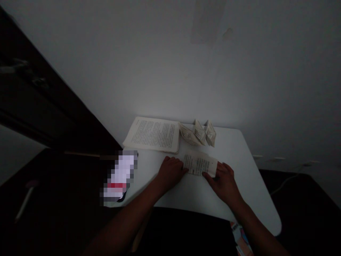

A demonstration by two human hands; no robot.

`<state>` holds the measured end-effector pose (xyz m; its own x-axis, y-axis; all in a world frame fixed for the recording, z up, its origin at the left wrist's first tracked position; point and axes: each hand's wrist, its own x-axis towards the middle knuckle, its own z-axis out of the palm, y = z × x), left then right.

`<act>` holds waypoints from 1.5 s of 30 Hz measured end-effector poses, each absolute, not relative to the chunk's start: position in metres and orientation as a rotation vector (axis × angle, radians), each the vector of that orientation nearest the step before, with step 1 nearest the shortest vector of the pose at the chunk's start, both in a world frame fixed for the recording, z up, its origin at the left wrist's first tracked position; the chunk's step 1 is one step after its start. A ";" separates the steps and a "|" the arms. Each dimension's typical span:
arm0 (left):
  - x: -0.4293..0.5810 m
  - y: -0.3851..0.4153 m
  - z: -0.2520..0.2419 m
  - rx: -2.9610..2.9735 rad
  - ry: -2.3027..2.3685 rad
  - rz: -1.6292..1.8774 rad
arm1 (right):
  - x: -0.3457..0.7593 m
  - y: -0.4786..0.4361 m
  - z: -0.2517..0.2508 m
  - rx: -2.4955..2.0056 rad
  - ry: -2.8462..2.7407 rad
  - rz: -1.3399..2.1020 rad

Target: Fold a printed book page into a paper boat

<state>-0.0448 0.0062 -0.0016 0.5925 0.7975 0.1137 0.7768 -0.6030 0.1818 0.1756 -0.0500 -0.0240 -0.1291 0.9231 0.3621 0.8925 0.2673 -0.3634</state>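
Note:
A folded sheet of printed paper lies over the white table between my two hands. My left hand is closed at the sheet's left edge, its fingers curled and the thumb pressing the lower left corner. At the other end, my right hand pinches the paper, thumb on the lower edge and fingers partly hidden behind the right side. Just beyond the sheet stand three folded paper boats: a left one, a middle one and a right one, all made of printed pages.
An open book or stack of printed pages lies at the table's back left. A phone-like device with a blurred screen rests on the left edge. The white table stands against a wall. A dark door is at left.

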 end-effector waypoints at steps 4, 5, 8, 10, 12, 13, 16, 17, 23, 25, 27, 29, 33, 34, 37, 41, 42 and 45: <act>-0.044 0.007 0.000 2.698 1.355 0.204 | 0.174 -0.049 -0.022 -1.690 -2.005 0.129; -0.044 0.007 0.000 2.696 1.357 0.199 | 0.173 -0.049 -0.021 -1.704 -2.001 0.140; -0.045 0.006 0.002 2.680 1.364 0.184 | 0.173 -0.049 -0.021 -1.724 -1.994 0.151; -0.045 0.006 0.004 2.662 1.376 0.176 | 0.173 -0.048 -0.020 -1.721 -1.996 0.159; -0.045 0.005 0.005 2.646 1.386 0.177 | 0.174 -0.047 -0.020 -1.714 -2.002 0.167; -0.045 0.005 0.005 2.637 1.395 0.182 | 0.174 -0.047 -0.020 -1.710 -2.006 0.171; -0.045 0.003 0.004 2.613 1.430 0.216 | 0.174 -0.045 -0.020 -1.705 -2.005 0.171; -0.045 0.002 0.003 2.605 1.444 0.236 | 0.174 -0.044 -0.020 -1.704 -2.004 0.170; -0.045 -0.006 -0.002 2.562 1.521 0.363 | 0.172 -0.041 -0.022 -1.763 -1.946 0.177; -0.045 -0.008 -0.003 2.553 1.557 0.402 | 0.169 -0.041 -0.022 -1.819 -1.836 0.148; -0.045 -0.009 -0.005 2.551 1.573 0.440 | 0.164 -0.043 -0.022 -1.855 -1.683 0.113; -0.045 -0.009 -0.007 2.553 1.568 0.467 | 0.156 -0.045 -0.019 -1.859 -1.568 0.099; -0.046 -0.009 -0.011 2.549 1.561 0.492 | 0.138 -0.047 -0.013 -1.931 -1.539 0.098; -0.046 -0.009 -0.012 2.547 1.558 0.499 | 0.134 -0.046 -0.012 -1.958 -1.541 0.098; -0.047 -0.009 -0.012 2.548 1.541 0.526 | 0.124 -0.043 -0.011 -2.029 -1.541 0.058; -0.047 -0.009 -0.012 2.553 1.539 0.542 | 0.117 -0.042 -0.013 -2.082 -1.549 -0.006; -0.047 -0.009 -0.012 2.552 1.540 0.545 | 0.116 -0.042 -0.013 -2.085 -1.551 -0.014; -0.047 -0.010 -0.012 2.545 1.548 0.557 | 0.116 -0.043 -0.014 -2.085 -1.554 -0.024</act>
